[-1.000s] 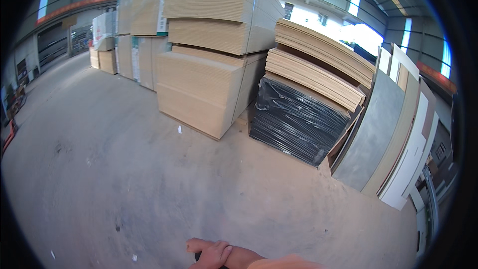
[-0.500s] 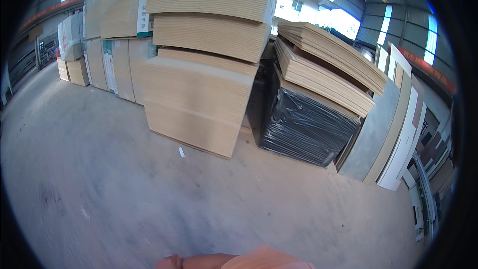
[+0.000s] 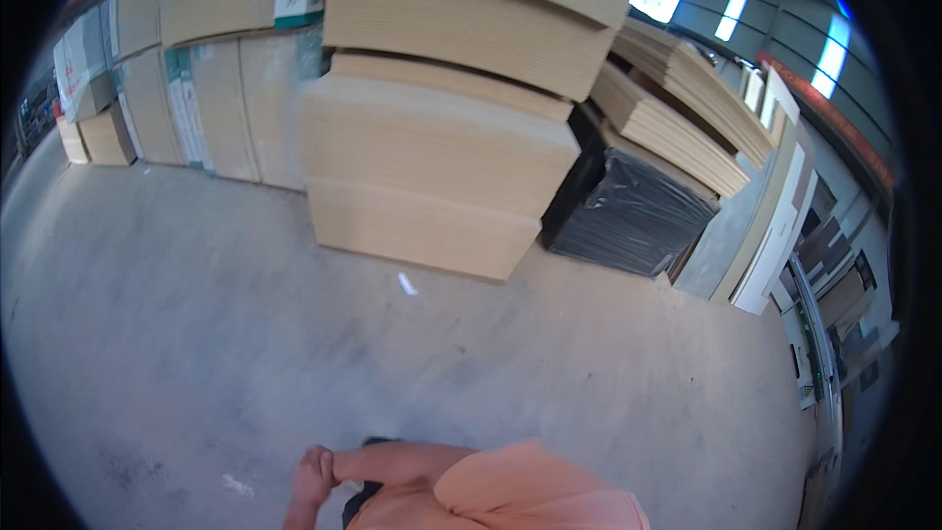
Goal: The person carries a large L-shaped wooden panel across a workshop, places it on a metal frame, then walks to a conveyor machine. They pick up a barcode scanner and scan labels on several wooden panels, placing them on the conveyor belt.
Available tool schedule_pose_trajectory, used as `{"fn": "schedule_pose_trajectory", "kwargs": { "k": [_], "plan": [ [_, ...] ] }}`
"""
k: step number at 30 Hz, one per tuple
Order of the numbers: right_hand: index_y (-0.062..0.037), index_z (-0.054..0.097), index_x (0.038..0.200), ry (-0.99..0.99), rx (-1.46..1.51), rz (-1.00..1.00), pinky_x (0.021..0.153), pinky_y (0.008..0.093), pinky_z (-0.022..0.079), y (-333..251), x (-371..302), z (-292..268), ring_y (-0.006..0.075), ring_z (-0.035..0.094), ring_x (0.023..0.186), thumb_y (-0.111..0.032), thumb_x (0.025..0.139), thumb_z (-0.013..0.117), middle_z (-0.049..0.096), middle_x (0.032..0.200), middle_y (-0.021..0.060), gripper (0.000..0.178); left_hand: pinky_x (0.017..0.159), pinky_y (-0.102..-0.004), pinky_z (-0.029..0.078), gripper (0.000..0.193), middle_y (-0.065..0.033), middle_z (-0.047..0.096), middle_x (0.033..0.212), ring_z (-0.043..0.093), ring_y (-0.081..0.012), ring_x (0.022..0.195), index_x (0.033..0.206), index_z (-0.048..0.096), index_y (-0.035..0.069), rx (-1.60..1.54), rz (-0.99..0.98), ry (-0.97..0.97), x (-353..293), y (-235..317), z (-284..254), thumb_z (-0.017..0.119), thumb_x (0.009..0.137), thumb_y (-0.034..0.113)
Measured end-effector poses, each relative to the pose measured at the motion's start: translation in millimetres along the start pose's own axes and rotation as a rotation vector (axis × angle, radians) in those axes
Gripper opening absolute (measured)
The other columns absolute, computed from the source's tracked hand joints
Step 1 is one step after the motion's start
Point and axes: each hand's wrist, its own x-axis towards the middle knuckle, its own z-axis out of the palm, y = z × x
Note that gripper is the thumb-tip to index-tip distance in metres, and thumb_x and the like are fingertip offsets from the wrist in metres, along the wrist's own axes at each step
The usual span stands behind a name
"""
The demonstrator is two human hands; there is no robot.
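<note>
Low in the view, my two hands meet in front of my body. My left hand [image 3: 312, 472] comes up from the lower edge, its fingers closed around the right wrist or hand. My right forearm [image 3: 407, 463] reaches leftward to it out of an orange sleeve [image 3: 540, 491]. Of my right hand little can be told, since the left one covers it and the picture is soft there. No tool or material shows in either hand. The nearest thing beyond them is the dusty concrete floor [image 3: 324, 363].
Ahead stands a tall stack of tan boards [image 3: 432, 162]. Wrapped board packs [image 3: 216, 113] line up to its left. Rightward are a black-wrapped bundle [image 3: 638, 214] with loose boards [image 3: 677, 128] on top, leaning panels [image 3: 756, 236] and a machine rail [image 3: 819, 334]. A white scrap [image 3: 407, 284] lies on the floor.
The stacks have shifted and loom larger as my view moved closer and turned. My joined hands and orange sleeve have come further up into view from the lower edge.
</note>
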Motion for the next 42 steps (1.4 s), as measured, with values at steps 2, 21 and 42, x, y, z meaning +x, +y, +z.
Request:
{"fn": "schedule_pose_trajectory", "kwargs": {
  "k": [2, 21, 42],
  "plan": [
    [-0.0040, 0.070, 0.085, 0.000, 0.004, 0.005, 0.073, 0.0412, 0.051, 1, 38, -46, 0.0321, 0.067, 0.083, -0.004, 0.071, 0.057, 0.069, 0.089, 0.0171, 0.018, 0.073, -0.0507, 0.051, 0.030, -0.0221, 0.065, 0.091, 0.061, -0.0430, 0.085, 0.095, 0.063, 0.004, 0.366, -0.413, -0.258, 27, -57, -57, 0.050, 0.095, 0.030],
    [-0.0032, 0.067, 0.092, 0.042, 0.133, -0.461, 0.082, 0.0438, 0.052, -17, 622, -473, 0.0351, 0.065, 0.093, -0.014, 0.077, 0.061, 0.069, 0.095, 0.0194, 0.019, 0.071, -0.0536, 0.049, 0.035, -0.0254, 0.066, 0.086, 0.063, -0.0451, 0.080, 0.082, 0.064, 0.001, 0.130, -0.699, 0.295, 166, -551, -485, 0.051, 0.094, 0.031],
    [-0.0111, 0.068, 0.102, -0.326, 0.476, 0.850, 0.071, 0.0405, 0.054, 286, 1032, -744, 0.0262, 0.069, 0.077, -0.028, 0.081, 0.063, 0.071, 0.087, 0.0135, 0.027, 0.076, -0.0497, 0.053, 0.039, -0.0240, 0.068, 0.088, 0.066, -0.0408, 0.083, 0.092, 0.064, -0.001, 0.080, -0.715, 0.281, 384, -1053, -1026, 0.060, 0.088, 0.038]
  ]
}}
